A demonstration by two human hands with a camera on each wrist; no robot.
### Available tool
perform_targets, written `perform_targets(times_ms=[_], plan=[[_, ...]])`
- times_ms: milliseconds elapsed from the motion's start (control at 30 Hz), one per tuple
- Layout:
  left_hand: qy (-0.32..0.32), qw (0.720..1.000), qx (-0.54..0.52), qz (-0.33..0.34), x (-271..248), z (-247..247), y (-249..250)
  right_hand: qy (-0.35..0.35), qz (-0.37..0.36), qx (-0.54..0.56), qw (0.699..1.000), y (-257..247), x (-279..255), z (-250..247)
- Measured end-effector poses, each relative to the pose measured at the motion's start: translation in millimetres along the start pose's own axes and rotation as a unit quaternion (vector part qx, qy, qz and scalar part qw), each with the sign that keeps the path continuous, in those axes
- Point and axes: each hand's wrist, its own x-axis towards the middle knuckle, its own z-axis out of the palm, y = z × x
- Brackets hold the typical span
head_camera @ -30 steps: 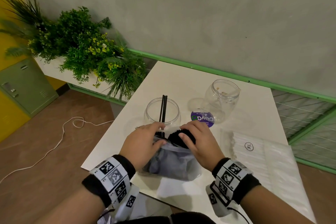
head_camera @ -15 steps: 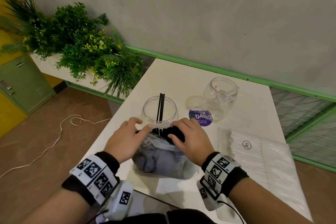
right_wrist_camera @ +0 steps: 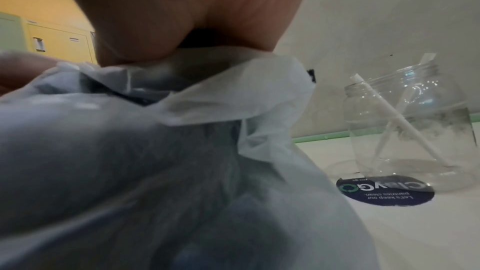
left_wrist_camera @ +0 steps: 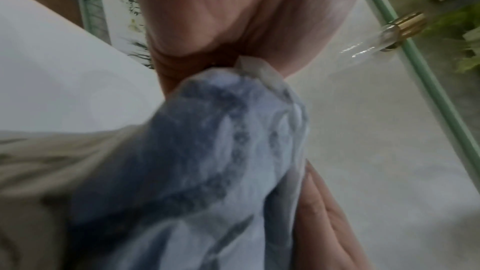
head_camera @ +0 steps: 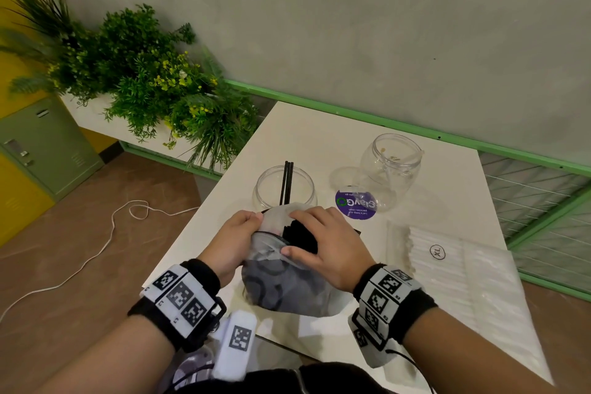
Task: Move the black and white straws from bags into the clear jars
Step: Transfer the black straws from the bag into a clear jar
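From the head view, my left hand (head_camera: 235, 241) pinches the mouth of the black-straw bag (head_camera: 284, 285) near the front edge of the bench (head_camera: 447, 198), and my right hand (head_camera: 323, 249) is curled over the bundle of black straws (head_camera: 299, 233) poking out of that mouth, apparently grasping them. Just behind the bag, toward the left edge, stands the near jar (head_camera: 284, 189) with three black straws upright inside; the far jar (head_camera: 390, 169) sits well toward the back, and the white-straw bag (head_camera: 463, 269) lies flat by the right edge. In the left wrist view, blurred, my thumb and fingers (left_wrist_camera: 324, 213) nip the bag's rim (left_wrist_camera: 262, 71). In the right wrist view the bag's plastic bunches under my palm, a dark patch shows at my fingertips, and the far jar (right_wrist_camera: 415, 126) holds white straws (right_wrist_camera: 397, 120). I judge the step in hand is drawing black straws out. Next I need a firm pinch, a pull clear of the bag while the left hand anchors it, then a drop into the near jar.
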Motion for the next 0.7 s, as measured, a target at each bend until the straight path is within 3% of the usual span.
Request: perform_targets(times_ms=[100, 233, 300, 400, 467, 567, 700], plan=[[-0.032, 0.999, -0.009, -0.017, -4, -1, -2, -0.002, -0.003, 0.000, 1.000, 3, 0, 1], [-0.092, 0.991, 0.096, -0.008, -12, -10, 0, 0.020, -0.006, -0.009, 1.000, 6, 1, 4], [-0.117, 0.982, 0.146, 0.034, -18, -18, 2, 0.022, -0.006, -0.022, 0.999, 7, 1, 4], [-0.158, 0.939, 0.262, 0.156, -28, -27, 4, 0.022, 0.000, -0.030, 0.999, 8, 0, 4], [-0.182, 0.904, 0.340, 0.185, -30, -31, 4, 0.020, 0.007, -0.030, 0.999, 8, 0, 3], [-0.151, 0.887, 0.388, 0.199, -28, -39, -2, 0.022, 0.015, -0.023, 0.999, 6, 2, 4], [-0.094, 0.911, 0.320, 0.242, -29, -39, -9, 0.024, 0.023, -0.023, 0.999, 7, 4, 7]])
